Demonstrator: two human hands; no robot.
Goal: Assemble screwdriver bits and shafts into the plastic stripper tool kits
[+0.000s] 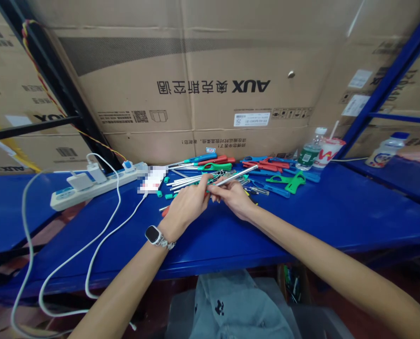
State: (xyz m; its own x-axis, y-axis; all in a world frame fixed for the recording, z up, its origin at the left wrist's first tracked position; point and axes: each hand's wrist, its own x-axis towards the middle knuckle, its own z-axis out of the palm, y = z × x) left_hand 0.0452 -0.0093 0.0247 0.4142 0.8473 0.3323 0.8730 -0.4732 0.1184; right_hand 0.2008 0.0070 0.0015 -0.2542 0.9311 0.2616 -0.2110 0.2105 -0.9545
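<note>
Over the front of the pile, my two hands meet. My right hand point(236, 198) is closed around a thin silver metal tube point(240, 174), which slants up to the right. At the tube's lower end, my left hand point(189, 202) has its fingers pinched together; a bit of teal shows there, but what they grip is hidden. Loose silver tubes point(185, 182) lie just behind my left hand, with small teal caps point(169, 196) to their left. Behind my hands lie a green plastic handle point(215, 166) and red handles point(226, 159). A red-handled piece point(165, 212) sticks out beside my left wrist.
A white power strip point(97, 188) with chargers and trailing cables lies left, near a phone point(155, 179). Green clip-like parts point(295, 182) and blue ones point(278, 189) lie right. Behind them stand a bottle point(307, 155) and a cup point(326, 154). Cardboard point(210, 56) backs the blue table point(125, 254).
</note>
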